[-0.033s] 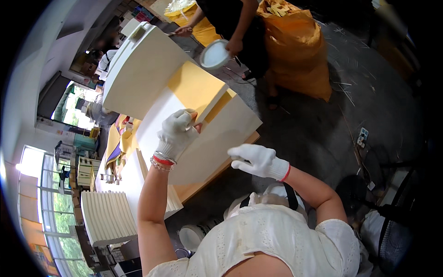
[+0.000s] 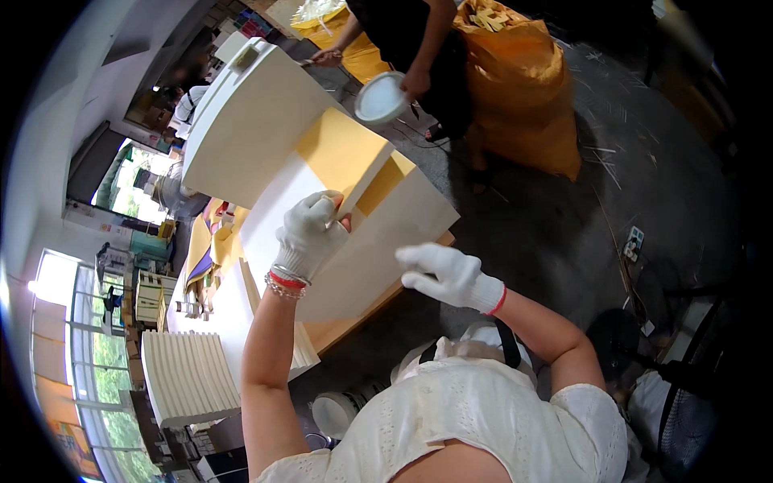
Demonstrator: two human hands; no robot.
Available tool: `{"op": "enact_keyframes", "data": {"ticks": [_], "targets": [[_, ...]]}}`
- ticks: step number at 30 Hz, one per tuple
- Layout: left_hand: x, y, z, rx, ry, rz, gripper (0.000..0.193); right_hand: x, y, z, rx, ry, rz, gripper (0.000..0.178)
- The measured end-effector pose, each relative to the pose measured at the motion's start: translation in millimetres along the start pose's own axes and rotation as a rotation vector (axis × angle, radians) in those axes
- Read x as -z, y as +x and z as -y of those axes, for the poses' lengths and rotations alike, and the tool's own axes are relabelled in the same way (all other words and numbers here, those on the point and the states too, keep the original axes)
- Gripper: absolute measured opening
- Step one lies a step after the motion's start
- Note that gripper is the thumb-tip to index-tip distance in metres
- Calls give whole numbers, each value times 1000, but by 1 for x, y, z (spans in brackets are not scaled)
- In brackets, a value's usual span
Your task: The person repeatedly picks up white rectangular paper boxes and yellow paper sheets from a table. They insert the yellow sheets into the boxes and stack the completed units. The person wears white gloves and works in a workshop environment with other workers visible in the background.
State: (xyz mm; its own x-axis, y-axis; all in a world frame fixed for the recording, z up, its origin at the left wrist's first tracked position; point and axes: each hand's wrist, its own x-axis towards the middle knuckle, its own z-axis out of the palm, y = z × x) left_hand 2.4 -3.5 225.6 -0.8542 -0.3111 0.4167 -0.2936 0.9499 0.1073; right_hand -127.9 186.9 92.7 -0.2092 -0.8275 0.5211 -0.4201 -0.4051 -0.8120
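My left hand (image 2: pixel 308 228), in a white glove with bare fingertips, is closed on the near edge of a pale yellow-topped sheet (image 2: pixel 345 149). That edge is lifted, and a strip of yellow shows under it. Beneath lies a stack of large white sheets (image 2: pixel 378 245) on the table. My right hand (image 2: pixel 444 275), also gloved, hovers off the stack's near right edge. Its fingers stretch leftward with the thumb apart, and it holds nothing.
A curved white panel (image 2: pixel 250 121) stands beyond the sheets. Across the table a person holds a round white lid (image 2: pixel 382 97) beside a large orange sack (image 2: pixel 515 88). Ridged white pieces (image 2: pixel 192 378) lie at left; a fan (image 2: pixel 692 419) stands at lower right.
The sheet in my left hand is raised slightly, with more yellow showing under its edge. The other person's round lid has shifted a little to the right.
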Motion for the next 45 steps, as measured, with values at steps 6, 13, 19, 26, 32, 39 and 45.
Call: {"op": "enact_keyframes", "data": {"ticks": [6,13,19,26,32,39,45], "targets": [[4,-14,3,32,117,-121,36,-4,117,35,-848,896,-134,41],[5,10,-7,147,27,-43,39,-8,135,33,-600,1015,-153,43],[103,-23,40,457,64,-520,20,-81,130,65,-339,611,102,42],[189,-152,90,344,-481,-1298,28,-201,110,99,467,-562,380,48],[207,-215,155,275,-831,-1589,22,-229,103,97,573,-688,274,51],[222,-235,186,382,-781,-1584,28,-239,111,124,375,-739,453,50],[249,-226,189,319,-754,-1591,16,-294,128,151,313,-285,287,95]]}}
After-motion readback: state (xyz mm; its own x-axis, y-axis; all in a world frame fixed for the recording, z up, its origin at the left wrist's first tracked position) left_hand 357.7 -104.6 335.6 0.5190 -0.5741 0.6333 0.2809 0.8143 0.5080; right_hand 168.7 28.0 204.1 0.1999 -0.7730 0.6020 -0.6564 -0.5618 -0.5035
